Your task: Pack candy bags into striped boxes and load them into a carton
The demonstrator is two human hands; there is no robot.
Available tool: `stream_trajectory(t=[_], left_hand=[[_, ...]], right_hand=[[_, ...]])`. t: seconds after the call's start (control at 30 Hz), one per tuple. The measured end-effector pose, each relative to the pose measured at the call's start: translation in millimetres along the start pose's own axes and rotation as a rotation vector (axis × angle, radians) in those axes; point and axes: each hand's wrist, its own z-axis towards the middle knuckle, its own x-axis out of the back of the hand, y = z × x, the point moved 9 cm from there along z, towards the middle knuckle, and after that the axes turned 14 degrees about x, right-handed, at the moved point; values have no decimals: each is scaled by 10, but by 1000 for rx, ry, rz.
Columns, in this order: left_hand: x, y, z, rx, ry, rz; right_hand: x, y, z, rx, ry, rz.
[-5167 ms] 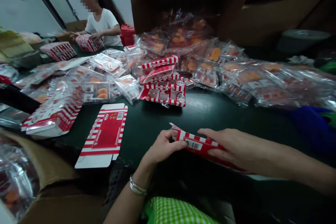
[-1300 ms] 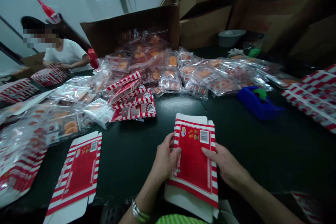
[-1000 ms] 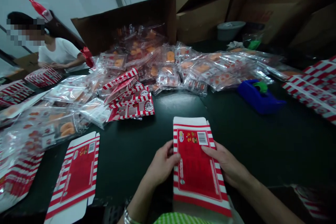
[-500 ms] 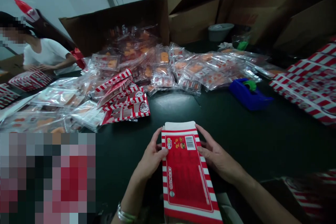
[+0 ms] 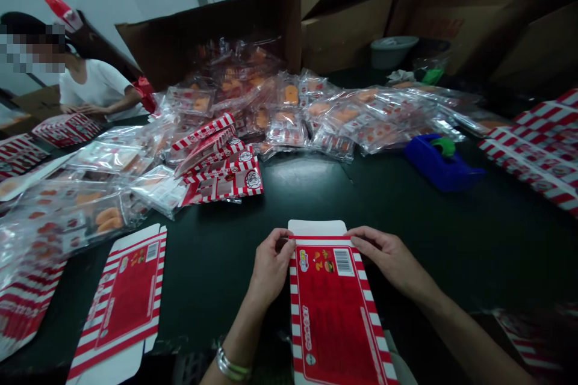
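Note:
A red cardboard box [image 5: 336, 313] with red-and-white striped borders lies in front of me, its printed panel with barcode facing up. At its far end a white flap [image 5: 317, 228] sticks out. My left hand [image 5: 273, 261] pinches the far left corner, thumb on top. At the far right corner, my right hand [image 5: 383, 255] grips the edge between thumb and fingers. The near end of the box runs out of view. To the left of my left hand lies a flattened box [image 5: 130, 289] of the same print.
Clear plastic packs [image 5: 289, 114] with orange toy pieces are heaped across the back. Striped cartons [image 5: 221, 177] lean on that heap. A blue tape dispenser [image 5: 440, 162] stands at right, near stacked striped boxes [image 5: 537, 144]. A co-worker [image 5: 97, 87] sits far left.
Both hands have shifted from the sides of the box to its far corners. The box sits slightly lower and further right in view. The camera has turned a little left.

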Motion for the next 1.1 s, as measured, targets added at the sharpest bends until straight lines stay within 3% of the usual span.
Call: stream_trajectory(t=[0.17,0.37,0.57,0.77,0.97,1.1], left_hand=[[25,-9,78,6,75,-43],[12,-14,98,31,89,-142],[-67,97,45,7,17,-140],[-57,105,36,31,26,-76],[-108,117,91,9,8,-43],[-92,137,101,-7,14,-31]], right_hand=[[66,-96,80,163,37,-117],[101,-139,139,176,42,-128],[-6,-191,89,273,-112,-228],[-70,-396,-1,541,-103,-685],[-307,-513,284,563,-338,-777],[-395,-509,322,602,-370,-837]])
